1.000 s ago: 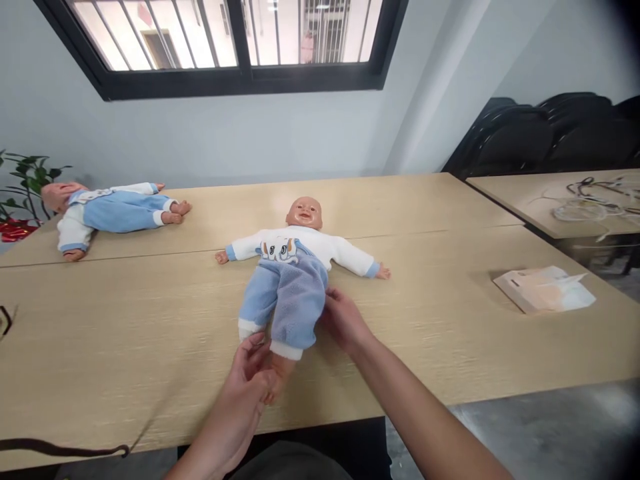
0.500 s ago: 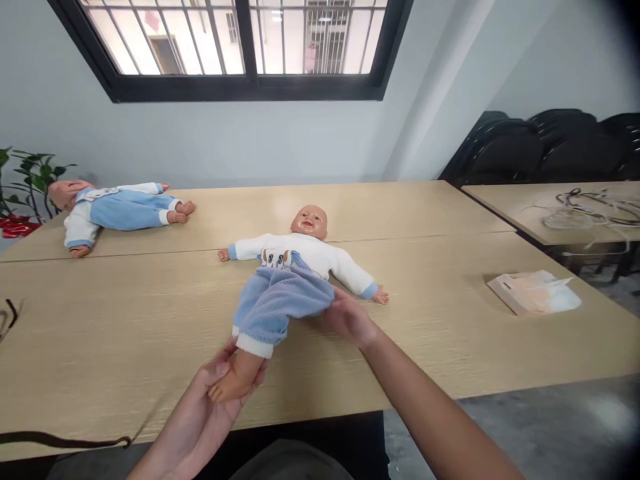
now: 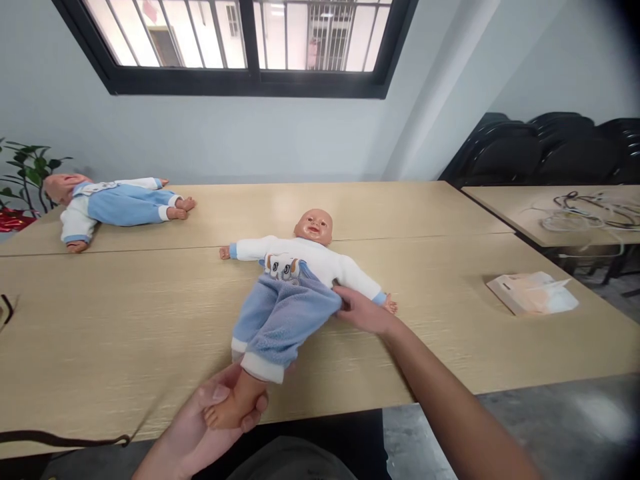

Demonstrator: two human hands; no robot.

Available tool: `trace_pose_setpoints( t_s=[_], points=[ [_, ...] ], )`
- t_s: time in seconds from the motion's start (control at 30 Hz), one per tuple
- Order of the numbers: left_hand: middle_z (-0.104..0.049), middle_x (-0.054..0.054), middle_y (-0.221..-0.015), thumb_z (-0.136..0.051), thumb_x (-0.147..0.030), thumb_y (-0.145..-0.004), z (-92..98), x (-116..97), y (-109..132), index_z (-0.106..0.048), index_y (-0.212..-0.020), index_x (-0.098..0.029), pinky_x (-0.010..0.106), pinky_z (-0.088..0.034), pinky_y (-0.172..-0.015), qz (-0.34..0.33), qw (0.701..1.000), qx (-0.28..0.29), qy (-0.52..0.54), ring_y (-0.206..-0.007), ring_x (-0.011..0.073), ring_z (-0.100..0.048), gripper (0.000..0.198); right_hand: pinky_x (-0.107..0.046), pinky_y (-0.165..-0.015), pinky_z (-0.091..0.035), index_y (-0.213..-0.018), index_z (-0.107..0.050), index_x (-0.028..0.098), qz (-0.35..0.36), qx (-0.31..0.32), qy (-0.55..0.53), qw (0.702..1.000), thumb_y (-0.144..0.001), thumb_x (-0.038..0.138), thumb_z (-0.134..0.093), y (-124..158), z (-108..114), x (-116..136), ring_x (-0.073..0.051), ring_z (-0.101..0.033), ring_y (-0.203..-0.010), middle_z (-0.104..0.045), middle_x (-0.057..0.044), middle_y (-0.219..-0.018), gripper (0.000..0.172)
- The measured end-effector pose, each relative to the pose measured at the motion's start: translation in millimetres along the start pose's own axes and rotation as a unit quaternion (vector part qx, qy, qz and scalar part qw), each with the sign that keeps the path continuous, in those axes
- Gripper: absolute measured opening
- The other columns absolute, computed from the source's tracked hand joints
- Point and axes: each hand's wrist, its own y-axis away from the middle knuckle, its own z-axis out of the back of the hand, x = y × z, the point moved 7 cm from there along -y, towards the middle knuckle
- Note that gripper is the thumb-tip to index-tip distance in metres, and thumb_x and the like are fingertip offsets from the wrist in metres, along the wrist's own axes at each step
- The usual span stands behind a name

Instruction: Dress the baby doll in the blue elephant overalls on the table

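Note:
A baby doll lies face up on the table, arms spread, its head away from me. It wears a white top with light blue cuffs, and fuzzy blue pants with white ankle bands and an animal-face bib. Around one bare doll foot my left hand is closed, just below the ankle band. My right hand pinches the side of the pants near the doll's hip; its fingertips are partly hidden by the fabric. The doll's other foot is not visible.
A second doll in similar clothes lies at the table's far left, near a potted plant. A tissue pack sits on the right of the table. Cables lie on another table; a dark strap crosses the near left edge.
My right hand has moved right and slightly up, drawing the pants' side outward. My left hand has come slightly nearer with the foot, its fingers wrapping further round. The doll has shifted slightly right.

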Motion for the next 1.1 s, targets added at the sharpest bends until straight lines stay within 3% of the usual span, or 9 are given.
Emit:
trace_pose_setpoints(
  t_s=[0.1, 0.2, 0.27, 0.4, 0.6, 0.77, 0.9, 1.03, 1.1],
  points=[
    [-0.071, 0.019, -0.132, -0.067, -0.029, -0.081, 0.1, 6, 1, -0.069, -0.136, -0.014, 0.026, -0.048, -0.065, 0.036, 0.998, 0.043, -0.023, -0.087, 0.0215, -0.07, 0.057, -0.025, -0.065, -0.04, -0.097, -0.067, 0.021, -0.014, -0.007, -0.13, 0.991, -0.081, 0.032, -0.073, -3, -1, -10, -0.013, -0.051, -0.072, -0.064, 0.001, -0.085, 0.021],
    [-0.067, 0.025, -0.139, -0.064, -0.032, -0.085, -4.5, 9, 1, -0.066, -0.136, -0.012, 0.023, -0.042, -0.057, 0.06, 0.994, 0.083, -0.031, -0.077, 0.0179, -0.07, 0.055, -0.022, -0.048, -0.02, -0.097, -0.061, 0.021, -0.057, -0.003, -0.32, 0.946, -0.078, 0.042, -0.073, -4, -1, -27, -0.008, -0.032, -0.053, -0.051, 0.004, -0.073, 0.031],
    [-0.07, 0.027, -0.134, -0.061, -0.034, -0.089, -8.2, 11, 1, -0.066, -0.132, -0.01, 0.021, -0.038, -0.052, 0.07, 0.991, 0.111, -0.03, -0.068, 0.0142, -0.067, 0.05, -0.023, -0.046, -0.012, -0.1, -0.061, 0.021, -0.093, 0.014, -0.367, 0.925, -0.079, 0.044, -0.069, -2, -1, -34, -0.007, -0.025, -0.05, -0.045, 0.006, -0.068, 0.032],
    [-0.073, 0.025, -0.127, -0.055, -0.035, -0.093, -10.3, 10, 2, -0.066, -0.124, -0.011, 0.02, -0.034, -0.047, 0.073, 0.987, 0.141, -0.041, -0.059, 0.0104, -0.061, 0.04, -0.023, -0.047, -0.014, -0.105, -0.062, 0.021, -0.135, 0.056, -0.24, 0.96, -0.084, 0.035, -0.071, 4, -2, -31, -0.007, -0.024, -0.05, -0.041, 0.009, -0.065, 0.027],
    [-0.077, 0.02, -0.111, -0.063, -0.036, -0.09, -10.8, 11, 3, -0.067, -0.119, -0.013, 0.019, -0.031, -0.053, 0.091, 0.988, 0.108, -0.062, -0.059, 0.007, -0.053, 0.037, -0.027, -0.07, -0.039, -0.093, -0.065, 0.019, -0.029, 0.018, 0.051, 0.998, -0.09, 0.035, -0.067, -3, -5, -10, -0.016, -0.055, -0.078, -0.065, 0.0, -0.089, 0.016],
    [-0.071, 0.008, -0.089, -0.074, -0.04, -0.078, -18.2, 36, 7, -0.068, -0.113, -0.015, 0.021, -0.03, -0.055, 0.137, 0.986, 0.044, -0.081, -0.062, 0.0089, -0.053, 0.043, -0.028, -0.07, -0.033, -0.094, -0.064, 0.02, -0.071, -0.159, 0.245, 0.954, -0.088, 0.019, -0.059, -11, 3, -16, -0.02, -0.06, -0.084, -0.073, -0.005, -0.096, 0.007],
    [-0.064, 0.003, -0.084, -0.077, -0.033, -0.067, -11.0, 49, 16, -0.071, -0.104, -0.016, 0.022, -0.031, -0.057, 0.16, 0.984, 0.005, -0.083, -0.063, 0.0083, -0.05, 0.041, -0.031, -0.064, -0.025, -0.096, -0.061, 0.022, -0.153, -0.25, 0.327, 0.898, -0.094, 0.025, -0.056, -11, 16, -21, -0.022, -0.058, -0.075, -0.071, -0.008, -0.088, 0.006],
    [-0.059, 0.002, -0.083, -0.072, -0.037, -0.075, 1.8, 43, 22, -0.072, -0.11, -0.016, 0.024, -0.031, -0.058, 0.146, 0.984, 0.035, -0.091, -0.06, 0.008, -0.046, 0.041, -0.033, -0.065, -0.024, -0.096, -0.061, 0.023, -0.183, -0.305, 0.354, 0.865, -0.098, 0.031, -0.053, -15, 30, -15, -0.023, -0.057, -0.073, -0.068, -0.009, -0.082, 0.012],
    [-0.058, 0.003, -0.084, -0.07, -0.037, -0.078, 3.7, 38, 22, -0.071, -0.118, -0.016, 0.024, -0.03, -0.058, 0.137, 0.985, 0.059, -0.085, -0.061, 0.0084, -0.045, 0.046, -0.032, -0.065, -0.026, -0.089, -0.059, 0.023, -0.177, -0.329, 0.304, 0.876, -0.094, 0.032, -0.056, -16, 32, -13, -0.021, -0.054, -0.071, -0.065, -0.007, -0.078, 0.011]
  ],
)
